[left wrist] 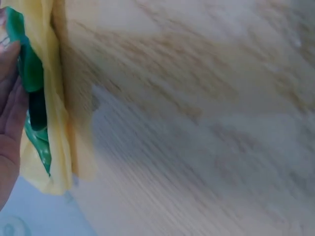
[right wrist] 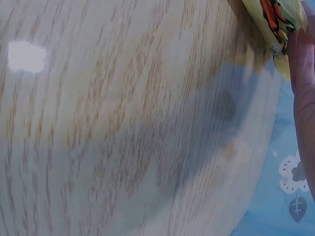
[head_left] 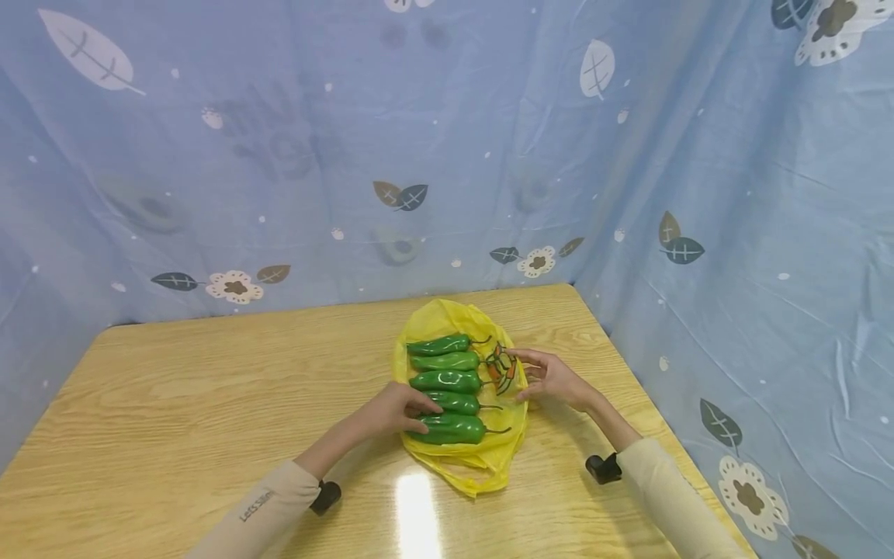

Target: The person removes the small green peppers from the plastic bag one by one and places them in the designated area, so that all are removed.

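Observation:
Several long green peppers (head_left: pixel 447 381) lie side by side on a flattened yellow plastic bag (head_left: pixel 447 310), stems pointing right. Beside the stems is a small cluster of red and green chilies (head_left: pixel 500 369). My left hand (head_left: pixel 393 411) rests at the left ends of the two nearest peppers, fingertips over them. In the left wrist view, green peppers (left wrist: pixel 32 69) show beside that hand's palm. At the bag's right edge is my right hand (head_left: pixel 556 380), fingers loosely bent, with the fingertips right at the chilies. The right wrist view shows the chilies (right wrist: pixel 273 19) partly cut off.
The bag lies on a light wood-grain table (head_left: pixel 230 388) towards its far right part. Blue patterned cloth (head_left: pixel 447 155) hangs behind and along the right side. A black wrist device (head_left: pixel 325 497) sits under the left sleeve, another (head_left: pixel 604 468) under the right.

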`<state>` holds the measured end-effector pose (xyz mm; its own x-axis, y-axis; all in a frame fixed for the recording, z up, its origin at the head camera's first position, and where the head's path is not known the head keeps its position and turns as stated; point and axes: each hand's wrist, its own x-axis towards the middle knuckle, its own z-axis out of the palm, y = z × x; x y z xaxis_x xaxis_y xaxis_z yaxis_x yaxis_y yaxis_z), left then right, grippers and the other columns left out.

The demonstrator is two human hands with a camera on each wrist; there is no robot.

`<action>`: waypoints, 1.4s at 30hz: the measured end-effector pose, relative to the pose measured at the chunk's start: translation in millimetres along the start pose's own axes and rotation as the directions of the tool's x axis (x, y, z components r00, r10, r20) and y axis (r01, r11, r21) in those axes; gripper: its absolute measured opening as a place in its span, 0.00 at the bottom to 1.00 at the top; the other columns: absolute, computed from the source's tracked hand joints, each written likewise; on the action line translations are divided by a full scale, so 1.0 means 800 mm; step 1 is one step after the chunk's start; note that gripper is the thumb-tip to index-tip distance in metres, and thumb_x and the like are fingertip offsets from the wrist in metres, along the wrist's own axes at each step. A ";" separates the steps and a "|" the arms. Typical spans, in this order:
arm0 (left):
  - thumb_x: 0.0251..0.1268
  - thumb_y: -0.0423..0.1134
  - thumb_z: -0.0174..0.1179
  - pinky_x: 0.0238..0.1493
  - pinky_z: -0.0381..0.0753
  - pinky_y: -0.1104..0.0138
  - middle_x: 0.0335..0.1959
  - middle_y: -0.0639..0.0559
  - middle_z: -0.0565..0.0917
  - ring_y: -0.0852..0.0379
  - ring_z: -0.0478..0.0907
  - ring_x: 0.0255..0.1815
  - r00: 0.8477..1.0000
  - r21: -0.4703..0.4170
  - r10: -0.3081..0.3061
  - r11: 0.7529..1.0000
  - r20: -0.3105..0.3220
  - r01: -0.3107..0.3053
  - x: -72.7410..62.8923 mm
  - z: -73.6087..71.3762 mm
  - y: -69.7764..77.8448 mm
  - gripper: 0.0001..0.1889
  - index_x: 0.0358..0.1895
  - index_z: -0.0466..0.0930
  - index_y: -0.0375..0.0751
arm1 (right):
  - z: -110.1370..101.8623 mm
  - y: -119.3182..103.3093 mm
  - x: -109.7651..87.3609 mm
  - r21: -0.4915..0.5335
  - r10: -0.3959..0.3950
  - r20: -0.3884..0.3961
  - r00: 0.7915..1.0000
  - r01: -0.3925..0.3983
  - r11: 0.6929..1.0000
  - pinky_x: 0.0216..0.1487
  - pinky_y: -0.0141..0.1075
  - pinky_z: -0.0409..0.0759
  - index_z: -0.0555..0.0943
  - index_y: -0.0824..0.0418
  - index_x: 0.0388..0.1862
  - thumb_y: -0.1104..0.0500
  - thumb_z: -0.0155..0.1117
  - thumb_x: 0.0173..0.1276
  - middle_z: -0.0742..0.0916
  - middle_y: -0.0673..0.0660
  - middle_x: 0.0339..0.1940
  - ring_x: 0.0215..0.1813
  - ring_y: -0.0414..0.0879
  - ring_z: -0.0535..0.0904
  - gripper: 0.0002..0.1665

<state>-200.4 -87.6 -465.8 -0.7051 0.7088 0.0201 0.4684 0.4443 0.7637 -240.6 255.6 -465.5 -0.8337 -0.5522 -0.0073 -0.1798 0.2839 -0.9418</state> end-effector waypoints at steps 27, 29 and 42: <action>0.49 0.30 0.71 0.59 0.74 0.67 0.58 0.44 0.79 0.46 0.75 0.60 0.985 -0.192 -0.066 0.977 0.157 0.096 -0.008 0.004 -0.006 0.28 0.58 0.77 0.33 | 0.004 0.004 -0.002 0.022 0.016 -0.005 1.000 -0.015 1.000 0.70 0.58 0.54 0.64 0.65 0.72 0.68 0.73 0.54 0.63 0.66 0.74 0.74 0.62 0.54 0.46; 0.49 0.32 0.72 0.58 0.75 0.67 0.57 0.44 0.80 0.46 0.76 0.60 0.986 -0.160 -0.073 0.982 0.149 0.097 -0.007 0.006 -0.005 0.28 0.57 0.78 0.34 | 0.004 0.004 -0.002 0.024 0.014 -0.006 1.000 -0.014 1.000 0.70 0.59 0.55 0.64 0.65 0.72 0.68 0.73 0.55 0.64 0.66 0.73 0.74 0.63 0.54 0.46; 0.46 0.31 0.73 0.55 0.78 0.62 0.54 0.43 0.82 0.44 0.77 0.57 0.993 -0.124 -0.104 0.986 0.059 0.111 -0.005 0.019 0.002 0.26 0.54 0.80 0.33 | 0.005 0.005 -0.002 0.035 0.004 -0.013 1.000 -0.003 0.999 0.70 0.60 0.51 0.64 0.66 0.71 0.69 0.72 0.55 0.63 0.67 0.73 0.74 0.64 0.52 0.45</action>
<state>-188.8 -81.0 -474.6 -0.7175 0.6897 -0.0975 0.3179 0.4487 0.8352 -237.9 254.0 -470.6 -0.8409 -0.5411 -0.0063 -0.1587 0.2578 -0.9531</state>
